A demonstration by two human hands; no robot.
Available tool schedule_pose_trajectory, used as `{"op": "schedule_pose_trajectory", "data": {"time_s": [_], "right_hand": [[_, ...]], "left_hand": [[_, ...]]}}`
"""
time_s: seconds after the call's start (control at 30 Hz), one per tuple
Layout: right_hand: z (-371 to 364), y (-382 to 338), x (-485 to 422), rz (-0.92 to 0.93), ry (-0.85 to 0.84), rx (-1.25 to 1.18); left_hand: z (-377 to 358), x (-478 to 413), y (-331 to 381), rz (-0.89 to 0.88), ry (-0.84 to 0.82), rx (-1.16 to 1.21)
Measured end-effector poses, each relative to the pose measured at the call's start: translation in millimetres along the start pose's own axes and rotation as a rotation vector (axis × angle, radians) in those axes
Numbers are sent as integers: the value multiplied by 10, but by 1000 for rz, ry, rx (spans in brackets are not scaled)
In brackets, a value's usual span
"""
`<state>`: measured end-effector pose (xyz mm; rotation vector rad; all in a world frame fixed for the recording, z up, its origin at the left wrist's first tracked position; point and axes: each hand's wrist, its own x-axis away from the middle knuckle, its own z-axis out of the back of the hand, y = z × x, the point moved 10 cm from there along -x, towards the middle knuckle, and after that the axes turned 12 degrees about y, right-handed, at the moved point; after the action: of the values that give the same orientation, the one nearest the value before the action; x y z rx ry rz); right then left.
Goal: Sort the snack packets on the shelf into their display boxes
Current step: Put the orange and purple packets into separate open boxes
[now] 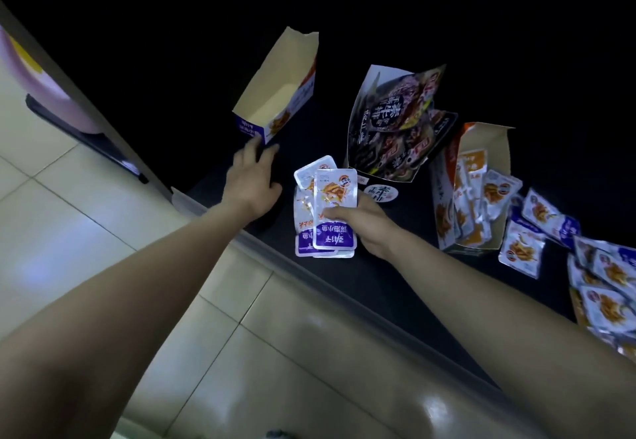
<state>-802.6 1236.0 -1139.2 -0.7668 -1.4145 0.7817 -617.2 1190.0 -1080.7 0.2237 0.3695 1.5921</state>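
We take the purple packets point(332, 211) gripped in the right hand point(364, 228) for smooth, shiny plastic film that catches the light (the loose packets point(537, 228) look the same). The purple box point(275, 87) is thin card, matt cream inside and printed outside. The black box point(389, 122) has a glossier printed face. The orange box point(488, 149) shows plain matt card within. The shelf point(309, 136) looks dark and matt, the floor tiles point(103, 232) glazed and glossy.
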Motion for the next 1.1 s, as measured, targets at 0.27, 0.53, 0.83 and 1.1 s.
{"op": "schedule_pose_trajectory", "data": {"time_s": [0.27,0.53,0.83,1.1], "right_hand": [[-103,-1,-97,-19,-101,-3],[-97,18,-82,-43,-126,-30],[-53,47,125,-22,-151,-26],[260,-16,323,24,-134,33]], "left_hand": [[-82,-480,7,7,-10,7],[76,-437,144,-89,127,-79],[335,-3,156,-82,281,11],[275,145,47,237,170,148]]}}
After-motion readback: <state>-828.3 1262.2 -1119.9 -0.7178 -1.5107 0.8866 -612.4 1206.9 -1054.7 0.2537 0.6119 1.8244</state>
